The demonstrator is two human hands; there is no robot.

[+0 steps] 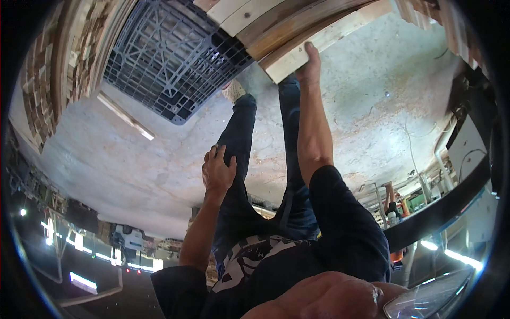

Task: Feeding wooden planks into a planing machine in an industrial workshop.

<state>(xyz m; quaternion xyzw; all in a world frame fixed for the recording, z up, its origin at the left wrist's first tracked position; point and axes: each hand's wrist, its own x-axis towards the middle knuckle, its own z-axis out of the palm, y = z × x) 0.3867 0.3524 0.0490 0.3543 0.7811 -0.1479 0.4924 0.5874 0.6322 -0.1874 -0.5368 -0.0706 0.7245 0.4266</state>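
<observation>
My right hand reaches forward and grips the near end of a pale wooden plank, thumb lying over its face. The fingers on the far side of the plank are hidden. Beside that plank lie several more boards, browner ones among them, side by side and partly cut off by the upper edge. My left hand holds nothing; its fingers are spread in front of my left trouser leg, and I cannot tell whether they touch it.
A dark grey plastic pallet lies on the concrete floor, left of the boards. A loose wooden strip rests near it. Tall stacks of timber line the left. Hoses and equipment stand at the right.
</observation>
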